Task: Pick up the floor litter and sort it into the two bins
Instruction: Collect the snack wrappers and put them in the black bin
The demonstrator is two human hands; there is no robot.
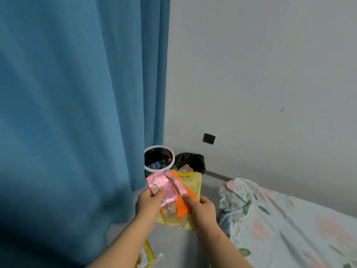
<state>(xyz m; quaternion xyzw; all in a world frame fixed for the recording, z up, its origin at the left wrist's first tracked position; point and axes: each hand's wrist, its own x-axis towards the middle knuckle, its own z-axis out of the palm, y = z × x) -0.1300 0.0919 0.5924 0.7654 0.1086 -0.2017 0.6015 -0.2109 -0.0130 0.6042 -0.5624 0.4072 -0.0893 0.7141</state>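
The left hand (149, 203) pinches a crumpled pink foil wrapper (164, 187) between thumb and curled fingers, and the right hand (205, 210) closes its fingers round an orange packet (181, 205) that crosses over the pink one. Beneath both lies a yellow pouch (193, 187), pressed against the held pieces; which hand carries it I cannot tell. Dark print runs along its top edge, too blurred to read. The bundle is held above the floor, just in front of the two bins in the corner. The white-rimmed bin (154, 168) holds plastic bottles with blue, green and red caps. Touching it on the right, the black-bagged bin (198, 158) holds pale scraps. A yellow wrapper (145, 256) lies on the floor beneath the left forearm. A blue curtain (77, 113) hangs left, and a floral sheet (289, 229) is on the right.
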